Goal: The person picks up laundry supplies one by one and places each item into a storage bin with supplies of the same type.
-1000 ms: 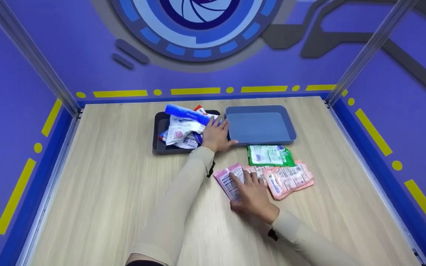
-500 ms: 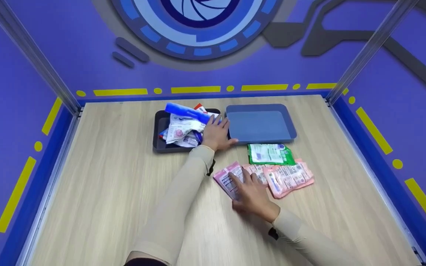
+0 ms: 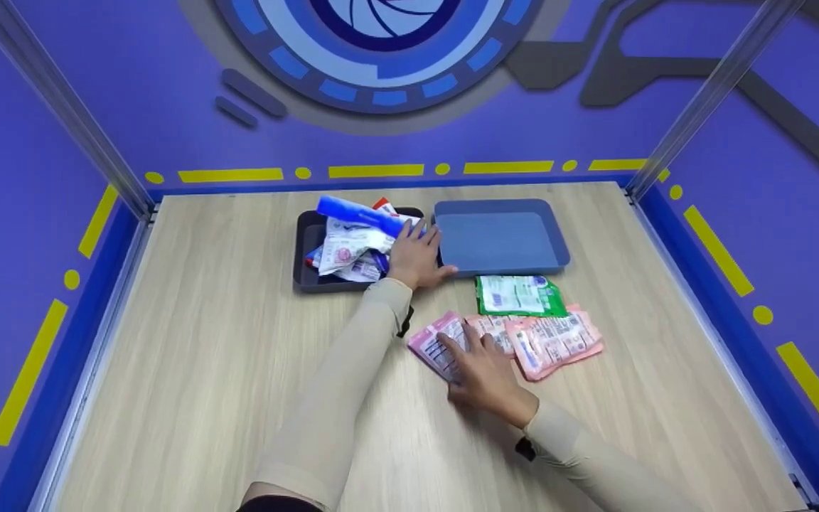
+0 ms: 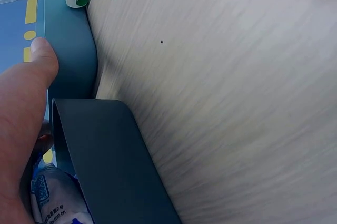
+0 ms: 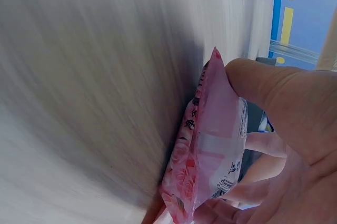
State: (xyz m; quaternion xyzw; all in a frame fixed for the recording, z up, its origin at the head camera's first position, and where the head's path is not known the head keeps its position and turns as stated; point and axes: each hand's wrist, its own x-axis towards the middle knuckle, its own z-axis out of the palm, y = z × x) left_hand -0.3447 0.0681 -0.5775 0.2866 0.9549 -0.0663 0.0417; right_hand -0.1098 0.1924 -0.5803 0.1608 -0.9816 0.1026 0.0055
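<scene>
Head view has a mauve-pink, flat plastic packet with a printed white label (image 3: 432,353) lying aslant on the pale wood-grain tabletop (image 3: 203,355), left of the other loose packets. Right hand (image 3: 486,377) grips it, thumb at its near edge and fingers across its top; the right wrist view shows its pink, rose-printed underside facing the tabletop. Just beside it lie overlapping salmon-pink plastic packets (image 3: 555,345), and beyond these a green-and-white plastic packet (image 3: 520,296) near the shallow blue-grey rectangular tray (image 3: 502,245). Left hand (image 3: 415,259), fingers extended and relaxed, reaches over the shallow dark-grey rectangular tray (image 3: 328,287), fingertips at a long bright-blue package (image 3: 352,211) atop white printed packets (image 3: 349,249); its thumb touches the blue-grey tray's wall. Purple-blue panels (image 3: 132,107) with yellow dashes surround the tabletop.
</scene>
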